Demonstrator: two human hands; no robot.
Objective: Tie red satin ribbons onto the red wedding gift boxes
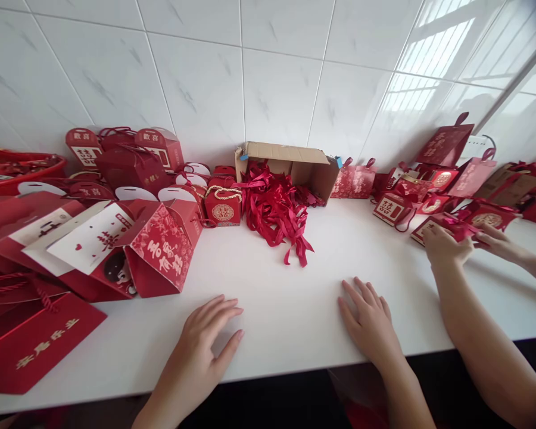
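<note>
My left hand (208, 339) hovers at or rests on the white tabletop (290, 310) near its front edge, fingers apart, holding nothing. To the right, my right hand (368, 322) lies on the same table with its fingers spread and nothing in them. Dark red ribbons (274, 208) spill in a tangle from a cardboard box (326, 179) on its side against the wall. Nearest to my left hand is a red gift box with white characters (163, 250). Beside the ribbons stands a small red box with a gold emblem and cord (223, 205).
Many red boxes crowd the left side, with a red bag (49, 339) in front and a red basket (24, 173) behind. At the right, another person's hands (449, 250) work at a ribboned box, near stacked boxes (444, 146). A tiled wall (281, 89) stands behind.
</note>
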